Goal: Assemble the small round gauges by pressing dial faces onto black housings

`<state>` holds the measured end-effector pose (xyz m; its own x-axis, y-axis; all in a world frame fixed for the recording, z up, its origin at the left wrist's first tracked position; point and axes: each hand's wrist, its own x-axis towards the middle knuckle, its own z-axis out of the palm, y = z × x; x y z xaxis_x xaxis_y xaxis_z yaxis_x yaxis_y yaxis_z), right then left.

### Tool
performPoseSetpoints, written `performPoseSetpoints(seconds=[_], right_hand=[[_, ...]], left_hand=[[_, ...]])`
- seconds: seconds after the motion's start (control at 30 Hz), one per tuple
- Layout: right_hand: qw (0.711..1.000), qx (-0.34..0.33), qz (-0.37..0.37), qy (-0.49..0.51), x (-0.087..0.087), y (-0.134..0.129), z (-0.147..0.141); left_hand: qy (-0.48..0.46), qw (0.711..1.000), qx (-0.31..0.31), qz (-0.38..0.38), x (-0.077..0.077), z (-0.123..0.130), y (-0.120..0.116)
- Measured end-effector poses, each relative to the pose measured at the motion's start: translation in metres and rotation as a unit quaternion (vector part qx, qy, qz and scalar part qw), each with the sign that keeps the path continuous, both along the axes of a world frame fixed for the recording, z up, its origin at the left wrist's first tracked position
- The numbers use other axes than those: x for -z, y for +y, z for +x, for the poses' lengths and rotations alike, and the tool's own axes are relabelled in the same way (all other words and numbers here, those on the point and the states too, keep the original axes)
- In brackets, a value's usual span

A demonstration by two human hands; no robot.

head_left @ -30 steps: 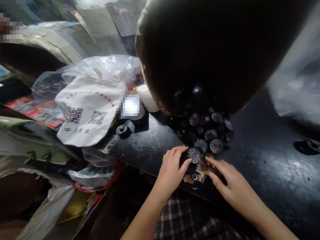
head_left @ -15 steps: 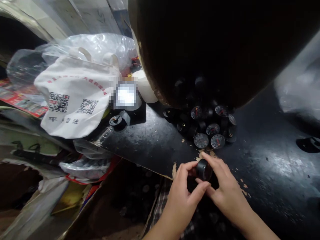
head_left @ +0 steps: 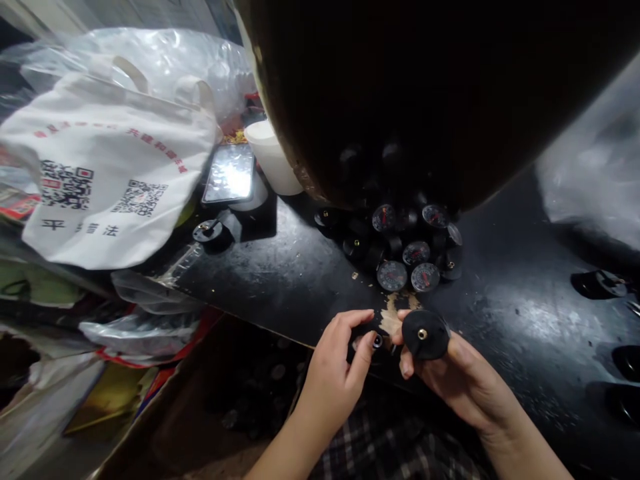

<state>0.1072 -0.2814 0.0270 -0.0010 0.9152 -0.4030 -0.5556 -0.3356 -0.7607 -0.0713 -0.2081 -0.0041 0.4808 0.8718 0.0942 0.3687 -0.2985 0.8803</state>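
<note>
My right hand (head_left: 460, 380) is closed around the edge of a round black dial gauge (head_left: 434, 339). The gauge's back, with a small brass fitting at its centre, faces me. To the left, my left hand (head_left: 337, 363) pinches a small round-ended metal part (head_left: 377, 341) between thumb and fingers; most of it is hidden. The two hands are apart, over the front edge of the black table (head_left: 320, 293). Just beyond them lies a pile of similar gauges (head_left: 391, 275), some with dials up and red needles showing, others showing their backs.
A large dark container (head_left: 400, 87) overhangs the pile. On the left are a white cloth bag (head_left: 110, 147), a phone (head_left: 230, 173), a white cup (head_left: 274, 160) and a lone gauge (head_left: 213, 233). More black pieces (head_left: 597, 285) lie at right. An open box (head_left: 200, 393) sits below the table edge.
My hands have moved apart, having been together around the gauge. The right hand now holds the gauge with its back towards me, and the left holds a small part. The view has shifted right.
</note>
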Motion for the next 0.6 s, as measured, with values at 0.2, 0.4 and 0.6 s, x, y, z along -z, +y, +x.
performPoseSetpoints(seconds=[0.2,0.4,0.6], right_hand=[[0.997,0.004,0.006,0.080,-0.004,-0.001,-0.001],[0.992,-0.032,-0.013,-0.123,-0.008,0.000,0.007],[0.826,-0.125,0.025,-0.548,-0.001,0.012,0.009]], left_hand=[[-0.002,1.000,0.011,0.004,0.000,-0.001,0.002],[-0.018,1.000,0.004,0.000,-0.001,-0.010,0.001],[0.007,0.999,-0.011,0.041,-0.001,-0.019,-0.001]])
